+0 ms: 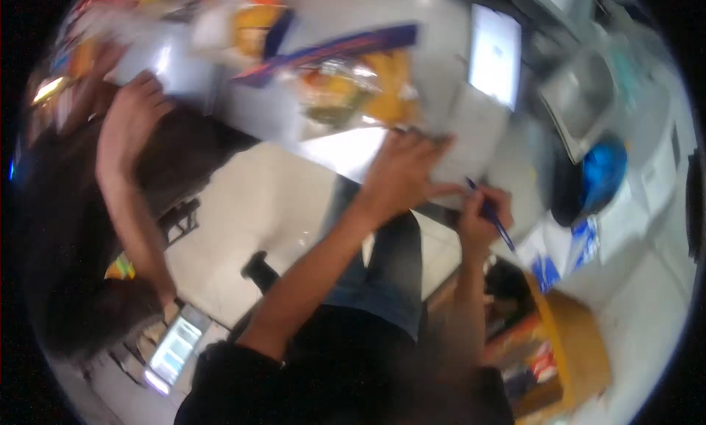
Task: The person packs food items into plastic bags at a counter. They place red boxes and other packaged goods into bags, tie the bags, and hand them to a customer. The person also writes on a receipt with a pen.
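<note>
My right hand (pixel 491 212) grips a slim blue pen (pixel 496 223), its upper end slanting down and right. Under and beside it lies a pale sheet or pad of paper (pixel 477 129) on the grey table. My left hand (pixel 405 168) spreads its fingers at the paper's left side, thumb reaching toward the pen, nothing held. Beyond my left hand is a clear plastic package (pixel 342 91) with yellow and green content and a dark blue strip (pixel 353 44). A bright screen (pixel 495 58) lies past the paper. Motion blur hides fine detail.
At left, another person's hand (pixel 135 107) rests by a shiny silvery surface (pixel 176 66). To the right are a metal tray (pixel 579 102), a blue round object (pixel 605 171) and white-and-blue packaging (pixel 568 251). A yellow-brown box (pixel 576 336) of mixed items stands at lower right.
</note>
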### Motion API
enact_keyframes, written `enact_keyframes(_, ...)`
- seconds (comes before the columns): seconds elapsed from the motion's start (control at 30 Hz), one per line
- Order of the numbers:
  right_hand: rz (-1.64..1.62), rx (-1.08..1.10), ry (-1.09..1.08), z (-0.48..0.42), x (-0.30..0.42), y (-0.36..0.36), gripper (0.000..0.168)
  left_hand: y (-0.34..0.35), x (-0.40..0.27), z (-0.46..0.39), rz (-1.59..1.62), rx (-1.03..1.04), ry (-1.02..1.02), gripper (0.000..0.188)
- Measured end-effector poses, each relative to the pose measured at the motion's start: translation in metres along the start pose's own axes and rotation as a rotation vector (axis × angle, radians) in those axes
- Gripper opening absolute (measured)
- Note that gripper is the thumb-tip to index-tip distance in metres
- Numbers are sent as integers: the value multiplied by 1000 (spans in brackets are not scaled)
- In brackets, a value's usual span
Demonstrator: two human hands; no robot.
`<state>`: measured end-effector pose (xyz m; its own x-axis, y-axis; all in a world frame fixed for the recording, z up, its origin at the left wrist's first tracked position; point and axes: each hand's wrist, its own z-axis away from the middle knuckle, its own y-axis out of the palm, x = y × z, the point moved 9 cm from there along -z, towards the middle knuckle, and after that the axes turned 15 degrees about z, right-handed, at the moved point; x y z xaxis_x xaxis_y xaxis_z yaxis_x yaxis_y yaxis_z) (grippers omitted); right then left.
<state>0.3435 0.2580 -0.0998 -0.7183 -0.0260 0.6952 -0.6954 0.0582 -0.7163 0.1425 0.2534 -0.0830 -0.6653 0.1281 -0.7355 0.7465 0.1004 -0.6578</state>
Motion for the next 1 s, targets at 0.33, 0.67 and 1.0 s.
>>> enact_keyframes(0.33, -56, 35, 98, -2, 2, 2, 17, 2, -5, -7, -67, 21, 9, 84)
enact_keyframes(0.67, -46, 2, 135, -2, -1, 1, 18, 1, -5, -5, -67, -71, 67, 91)
enact_keyframes(1.0, -73, 35, 118, -3, -2, 3, 18, 5, -4, -5, -72, -40, 48, 93)
